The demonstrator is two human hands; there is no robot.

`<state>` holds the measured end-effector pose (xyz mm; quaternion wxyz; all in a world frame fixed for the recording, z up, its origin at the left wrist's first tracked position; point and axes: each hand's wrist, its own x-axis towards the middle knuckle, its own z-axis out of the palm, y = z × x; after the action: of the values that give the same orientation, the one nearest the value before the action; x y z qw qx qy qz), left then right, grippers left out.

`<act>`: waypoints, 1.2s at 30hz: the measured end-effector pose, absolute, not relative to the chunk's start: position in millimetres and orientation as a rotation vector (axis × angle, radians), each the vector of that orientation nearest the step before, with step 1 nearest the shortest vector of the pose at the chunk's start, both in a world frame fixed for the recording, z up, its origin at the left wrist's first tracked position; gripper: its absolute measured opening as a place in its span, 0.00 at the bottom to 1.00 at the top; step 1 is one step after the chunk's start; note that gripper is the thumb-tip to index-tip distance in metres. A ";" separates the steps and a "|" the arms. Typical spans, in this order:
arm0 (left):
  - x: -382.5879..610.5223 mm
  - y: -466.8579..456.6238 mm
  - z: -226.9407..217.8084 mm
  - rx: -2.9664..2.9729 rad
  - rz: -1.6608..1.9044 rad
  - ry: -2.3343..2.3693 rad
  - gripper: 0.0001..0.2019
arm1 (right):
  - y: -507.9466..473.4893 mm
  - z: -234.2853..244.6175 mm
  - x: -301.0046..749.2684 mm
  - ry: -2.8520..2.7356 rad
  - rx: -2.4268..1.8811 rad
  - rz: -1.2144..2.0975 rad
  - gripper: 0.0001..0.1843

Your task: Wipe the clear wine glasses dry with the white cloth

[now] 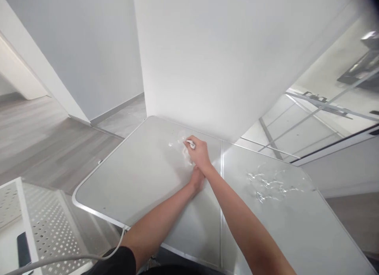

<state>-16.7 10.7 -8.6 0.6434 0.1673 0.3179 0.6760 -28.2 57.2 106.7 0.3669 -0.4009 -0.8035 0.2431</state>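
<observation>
Head view: white piece inside right grip.

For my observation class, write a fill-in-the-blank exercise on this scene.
The farther hand, holding a small white item, is the ____ one.
The seam of the table runs to the ____ of the clear pieces.
The black sleeve is on the ____ arm.
Missing words: right; left; left.

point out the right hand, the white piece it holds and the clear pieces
right hand (pixel 201 153), head view: back of hand
white piece (pixel 192 144), head view: its visible middle
clear pieces (pixel 269 184), head view: middle of cluster
</observation>
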 end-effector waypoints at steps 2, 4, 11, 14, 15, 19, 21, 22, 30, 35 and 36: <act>-16.5 12.1 -4.9 0.380 1.601 0.707 0.12 | 44.8 99.1 20.3 -1.827 -1.048 0.730 0.12; -15.4 12.1 -1.1 0.463 1.590 0.632 0.12 | 30.7 85.6 63.8 -1.611 -1.103 0.808 0.14; -8.3 7.6 2.8 0.535 1.411 0.453 0.22 | -3.3 44.6 133.7 -1.523 -1.131 0.958 0.15; -11.5 12.7 -0.6 0.553 1.521 0.531 0.18 | -2.8 41.4 144.7 -1.521 -1.030 1.027 0.18; -13.0 14.5 -1.4 0.578 1.541 0.557 0.17 | -1.1 40.2 148.4 -1.448 -1.021 1.013 0.20; -14.1 15.5 -1.4 0.687 1.533 0.659 0.16 | 9.8 30.0 163.5 -1.156 -1.184 0.771 0.23; -9.9 12.3 -1.1 0.767 1.523 0.704 0.18 | 15.2 23.2 169.8 -1.138 -1.312 0.635 0.24; -7.0 10.3 -1.0 0.807 1.519 0.735 0.18 | 17.2 20.1 172.0 -1.143 -1.356 0.600 0.24; 6.3 2.8 3.4 0.989 1.484 0.981 0.24 | 12.9 11.4 157.6 -0.889 -1.190 1.030 0.21; 1.0 7.6 -1.7 0.923 1.518 1.028 0.24 | -0.5 21.5 158.6 -1.101 -1.069 1.185 0.25; -0.1 8.3 -3.0 0.913 1.510 1.019 0.24 | -3.4 24.4 160.9 -1.162 -1.031 1.221 0.28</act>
<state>-0.1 8.3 -3.0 0.5246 0.3813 0.4259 0.6309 160.9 -3.4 24.4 0.5506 -0.4356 -0.4909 0.5159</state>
